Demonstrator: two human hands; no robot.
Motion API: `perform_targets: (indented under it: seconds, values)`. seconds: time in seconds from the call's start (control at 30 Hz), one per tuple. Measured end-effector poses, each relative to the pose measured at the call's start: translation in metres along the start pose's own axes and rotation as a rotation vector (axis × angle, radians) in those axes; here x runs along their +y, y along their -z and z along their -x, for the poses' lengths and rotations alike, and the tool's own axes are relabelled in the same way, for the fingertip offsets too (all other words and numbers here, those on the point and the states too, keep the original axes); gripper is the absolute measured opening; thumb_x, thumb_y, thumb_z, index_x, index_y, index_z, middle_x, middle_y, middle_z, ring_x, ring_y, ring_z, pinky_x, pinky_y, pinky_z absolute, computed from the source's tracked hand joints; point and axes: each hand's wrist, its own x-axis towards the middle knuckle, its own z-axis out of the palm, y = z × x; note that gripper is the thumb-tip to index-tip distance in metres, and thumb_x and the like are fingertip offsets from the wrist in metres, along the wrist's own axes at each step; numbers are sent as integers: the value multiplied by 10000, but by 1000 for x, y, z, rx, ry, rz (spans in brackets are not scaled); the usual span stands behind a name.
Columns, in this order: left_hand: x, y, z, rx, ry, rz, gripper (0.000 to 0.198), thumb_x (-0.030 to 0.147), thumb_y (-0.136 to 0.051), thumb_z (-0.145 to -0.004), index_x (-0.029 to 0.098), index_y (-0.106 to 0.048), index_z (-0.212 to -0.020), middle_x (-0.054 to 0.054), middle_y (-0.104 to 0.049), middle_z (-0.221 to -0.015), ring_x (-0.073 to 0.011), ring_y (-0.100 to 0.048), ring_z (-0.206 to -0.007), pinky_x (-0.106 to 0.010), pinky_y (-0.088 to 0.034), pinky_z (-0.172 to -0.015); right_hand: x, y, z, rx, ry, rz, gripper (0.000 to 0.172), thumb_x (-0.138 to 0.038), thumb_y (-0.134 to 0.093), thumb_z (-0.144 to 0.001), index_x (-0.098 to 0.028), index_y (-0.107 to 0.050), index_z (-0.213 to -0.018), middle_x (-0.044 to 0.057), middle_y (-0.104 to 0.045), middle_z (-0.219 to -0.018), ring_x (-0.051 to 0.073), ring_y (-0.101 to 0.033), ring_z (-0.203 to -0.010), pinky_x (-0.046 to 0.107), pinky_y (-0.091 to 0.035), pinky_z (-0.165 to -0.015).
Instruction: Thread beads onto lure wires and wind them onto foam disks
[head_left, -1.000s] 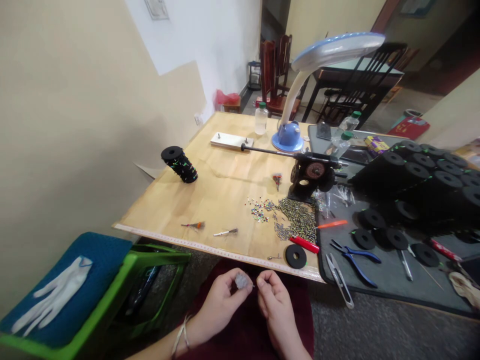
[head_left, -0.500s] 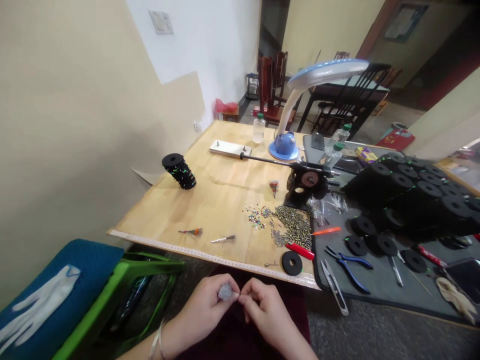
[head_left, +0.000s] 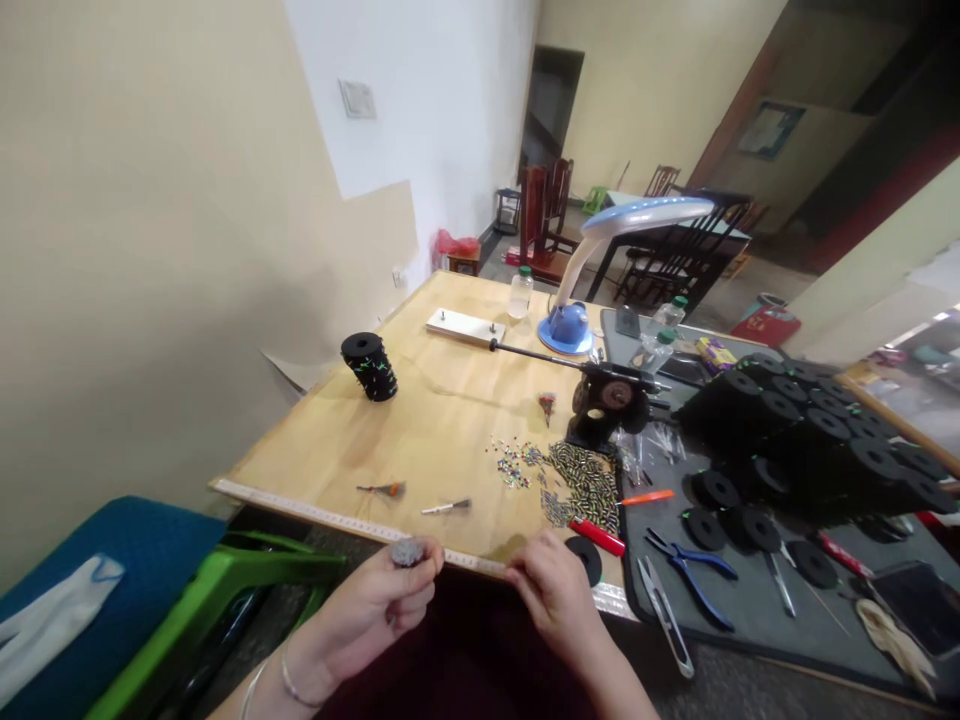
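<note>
My left hand (head_left: 401, 590) is closed, with a small grey clump (head_left: 407, 551) pinched between thumb and fingers, just off the table's front edge. What the clump is made of is too small to tell. My right hand (head_left: 551, 580) is over the front edge, its thumb and fingertips pressed together; anything between them is too fine to see. Beside the right hand lies a black foam ring (head_left: 586, 560), partly covered by it, with a red tube-like item (head_left: 598, 537) close by. A white-handled brush-like piece (head_left: 447, 507) and an orange-banded one (head_left: 382, 489) lie farther left.
Striped metal pieces (head_left: 589, 480) are heaped beside coloured beads (head_left: 514, 468). Behind them stand a black geared device (head_left: 611, 395) and a blue lamp (head_left: 566, 325). Blue pliers (head_left: 694, 570), tweezers (head_left: 666, 615) and stacked black foam spools (head_left: 817, 440) are on the grey mat (head_left: 750, 610).
My hands have moved apart from being together. The left went left and up with the grey clump; the right went right and up to the table edge. The view has tilted upward.
</note>
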Motion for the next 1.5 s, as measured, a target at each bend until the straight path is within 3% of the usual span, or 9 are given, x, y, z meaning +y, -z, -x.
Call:
perform_targets:
  seconds: [0.33,0.57,0.7,0.83,0.9,1.0,1.17,1.33,1.5]
  values:
    - [25,9,-8,35,-84,35,307,302,-842,-608,148,-599,-716,116,-210,-516,-35,-126,-444,-169,-120,-406,22,2,4,59,-1,174,149,-144,-510,-903,-197,-572,-778,50,-622,-779,231,-505,-815,355,-410,-734]
    - [44,-2,-12,178,-319,-453,281,386,-749,-689,142,-615,-724,82,-362,-541,-57,-248,-475,-196,-201,-441,15,9,1,126,17,139,124,-167,-556,-891,-218,-654,-948,60,-702,-924,244,-560,-873,384,-446,-795]
    - [58,-19,-14,183,-415,-782,232,361,-697,-714,137,-636,-715,24,-521,-628,-119,-445,-612,-237,-348,-581,-14,18,-15,252,-73,-102,204,-215,-541,-897,-213,-632,-1080,85,-696,-975,243,-603,-918,350,-480,-783]
    - [65,-37,-16,103,-443,-874,186,334,-647,-735,150,-620,-725,14,-561,-643,-151,-507,-654,-267,-394,-635,-51,10,-41,145,-219,-619,304,-332,-537,-906,-225,-560,-1189,106,-661,-1109,237,-620,-984,310,-503,-740]
    - [67,-42,-19,71,-455,-885,171,320,-632,-735,150,-613,-730,11,-572,-642,-156,-521,-659,-269,-403,-639,-59,2,-52,79,-283,-887,352,-433,-567,-878,-205,-557,-1147,96,-683,-982,213,-647,-841,274,-505,-624]
    - [70,-42,-29,44,-456,-911,170,316,-623,-717,150,-589,-702,22,-549,-609,-144,-504,-621,-259,-397,-607,-52,-9,-60,106,-350,-980,362,-523,-634,-803,-164,-600,-833,-20,-580,-570,111,-523,-493,200,-398,-474]
    - [82,-23,-61,106,-460,-1141,169,306,-589,-720,158,-588,-801,13,-594,-684,-149,-534,-662,-251,-430,-637,-25,-18,-54,279,-485,-983,432,-551,-727,-696,-171,-527,-649,-80,-471,-431,53,-363,-375,161,-261,-390]
    - [96,-3,-88,307,-522,-1376,23,196,-583,-674,174,-587,-672,0,-597,-626,-187,-550,-641,-290,-420,-652,-15,-23,-39,460,-678,-1240,439,-520,-814,-596,-177,-570,-720,11,-666,-634,100,-533,-490,132,-282,-359]
    - [87,-23,-78,330,-678,-1386,127,169,-631,-662,204,-669,-778,-88,-674,-894,-288,-548,-975,-360,-387,-859,-18,-17,-30,614,-781,-1404,405,-422,-879,-530,-196,-600,-717,64,-724,-961,175,-642,-745,161,-410,-432]
